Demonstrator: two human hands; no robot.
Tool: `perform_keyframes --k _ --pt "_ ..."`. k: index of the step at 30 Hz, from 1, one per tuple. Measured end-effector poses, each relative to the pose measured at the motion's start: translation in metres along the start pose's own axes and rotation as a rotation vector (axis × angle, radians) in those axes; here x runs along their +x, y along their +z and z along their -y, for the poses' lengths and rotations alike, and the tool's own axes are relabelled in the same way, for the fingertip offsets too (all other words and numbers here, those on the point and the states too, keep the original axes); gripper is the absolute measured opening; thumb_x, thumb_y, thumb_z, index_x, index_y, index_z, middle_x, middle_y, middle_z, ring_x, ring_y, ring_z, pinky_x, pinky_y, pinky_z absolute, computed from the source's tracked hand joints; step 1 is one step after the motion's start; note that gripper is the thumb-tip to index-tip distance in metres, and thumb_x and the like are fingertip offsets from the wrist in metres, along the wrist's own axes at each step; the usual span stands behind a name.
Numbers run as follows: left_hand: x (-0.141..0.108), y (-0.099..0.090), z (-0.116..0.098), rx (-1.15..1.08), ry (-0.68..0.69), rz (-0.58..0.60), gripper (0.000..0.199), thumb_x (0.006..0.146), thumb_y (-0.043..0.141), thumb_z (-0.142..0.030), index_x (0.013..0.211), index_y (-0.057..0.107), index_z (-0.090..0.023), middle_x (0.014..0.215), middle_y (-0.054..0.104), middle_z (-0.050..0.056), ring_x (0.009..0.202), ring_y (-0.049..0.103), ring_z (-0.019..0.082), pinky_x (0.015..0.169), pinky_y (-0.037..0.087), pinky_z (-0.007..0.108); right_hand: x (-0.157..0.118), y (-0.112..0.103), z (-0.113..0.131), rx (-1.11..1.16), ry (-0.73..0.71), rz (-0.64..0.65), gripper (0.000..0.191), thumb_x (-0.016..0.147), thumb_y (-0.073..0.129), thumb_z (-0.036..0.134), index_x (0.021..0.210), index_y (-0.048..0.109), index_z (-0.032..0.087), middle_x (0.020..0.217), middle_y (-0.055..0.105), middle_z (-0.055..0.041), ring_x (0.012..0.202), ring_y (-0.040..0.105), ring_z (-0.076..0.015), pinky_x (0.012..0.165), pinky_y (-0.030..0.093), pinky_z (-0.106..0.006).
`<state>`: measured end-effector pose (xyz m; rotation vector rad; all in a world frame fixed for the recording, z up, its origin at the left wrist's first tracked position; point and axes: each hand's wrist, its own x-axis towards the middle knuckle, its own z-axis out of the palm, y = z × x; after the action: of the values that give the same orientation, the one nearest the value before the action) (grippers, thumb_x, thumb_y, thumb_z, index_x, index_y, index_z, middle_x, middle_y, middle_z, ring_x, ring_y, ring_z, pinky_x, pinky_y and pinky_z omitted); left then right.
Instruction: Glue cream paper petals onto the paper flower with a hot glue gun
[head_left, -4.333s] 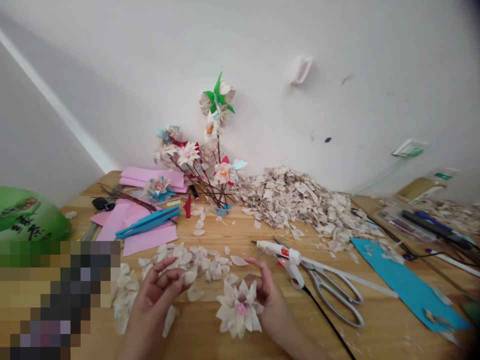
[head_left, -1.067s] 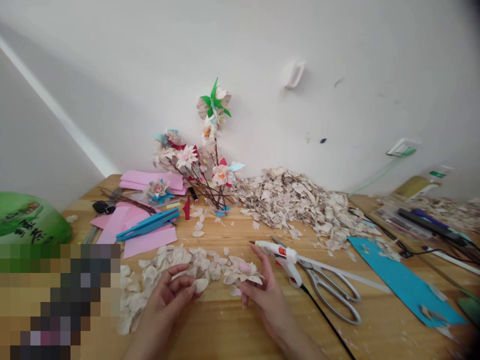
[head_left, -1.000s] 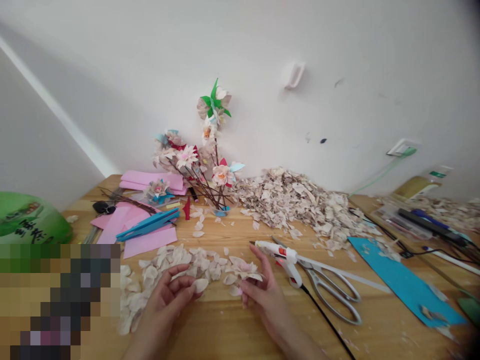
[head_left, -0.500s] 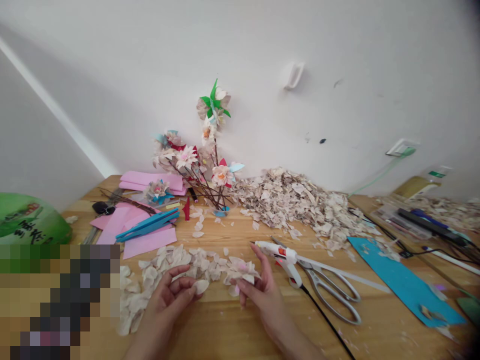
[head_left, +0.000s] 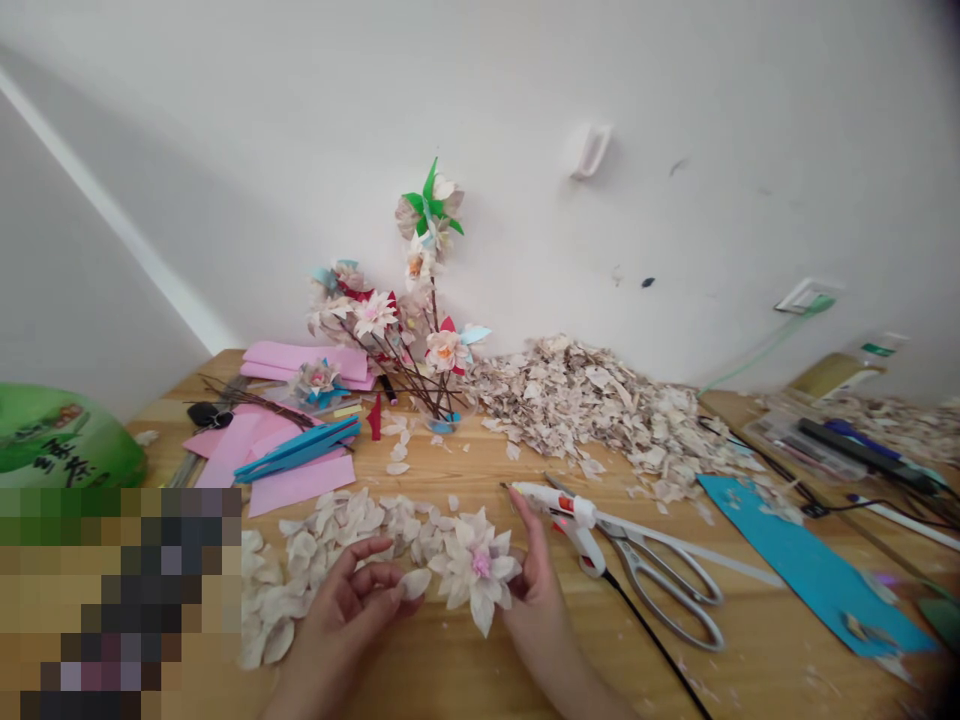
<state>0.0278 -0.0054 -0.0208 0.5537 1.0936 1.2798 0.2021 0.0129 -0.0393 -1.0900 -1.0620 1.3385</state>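
Note:
Between thumb and fingers, my left hand (head_left: 360,600) pinches a single pale petal (head_left: 415,584). My right hand (head_left: 541,600) holds a handmade flower (head_left: 480,568) with whitish pointed petals and a pink centre, its face turned up toward me. The petal's tip points at the flower's left side, a small gap apart. Behind my hands lies a heap of loose petals (head_left: 337,530). A white glue gun (head_left: 559,504) rests just beyond my right hand, its nozzle near my index finger. Silver scissors (head_left: 660,580) lie partly under the glue gun.
Finished flowers on twigs stand in a small holder (head_left: 444,422) by the wall. A large pile of flakes (head_left: 585,410) spreads behind. Blue tweezers (head_left: 298,446) lie on pink paper (head_left: 300,488) at left; a blue sheet (head_left: 806,570) lies right. The glue gun's black cord (head_left: 652,640) runs frontward.
My right hand has tilted the flower from edge-on to facing me. My left hand, with the petal, has shifted slightly right toward the flower.

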Motion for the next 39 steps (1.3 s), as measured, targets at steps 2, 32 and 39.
perform_keyframes --k 2,32,39 --pt "0.000 0.001 0.002 -0.014 0.026 -0.026 0.043 0.049 0.082 -0.029 0.085 0.061 -0.020 0.058 0.066 -0.002 0.058 0.064 0.018 0.065 0.050 0.031 0.000 0.000 0.000 0.007 0.004 -0.028 0.094 0.060 0.075 0.017 0.135 0.019 0.028 0.062 0.059 0.0060 0.059 0.059 -0.0200 0.061 0.047 -0.032" --pt "-0.003 0.046 -0.011 -0.129 -0.352 -0.113 0.019 0.079 0.051 0.000 0.089 0.048 -0.015 0.070 0.069 0.006 0.063 0.070 0.017 0.056 0.057 0.028 0.005 0.011 -0.003 0.039 -0.007 -0.108 0.066 0.064 0.070 0.021 0.117 0.030 0.022 0.052 0.062 0.0097 0.052 0.060 -0.0136 0.058 0.046 -0.026" --pt "-0.001 0.046 -0.010 -0.165 -0.356 -0.117 0.018 0.078 0.051 0.001 0.087 0.049 -0.015 0.070 0.068 0.006 0.066 0.070 0.018 0.059 0.058 0.028 0.004 0.008 -0.005 -0.010 -0.001 -0.115 0.066 0.063 0.069 0.018 0.117 0.031 0.023 0.056 0.062 0.0085 0.057 0.062 -0.0156 0.059 0.048 -0.028"
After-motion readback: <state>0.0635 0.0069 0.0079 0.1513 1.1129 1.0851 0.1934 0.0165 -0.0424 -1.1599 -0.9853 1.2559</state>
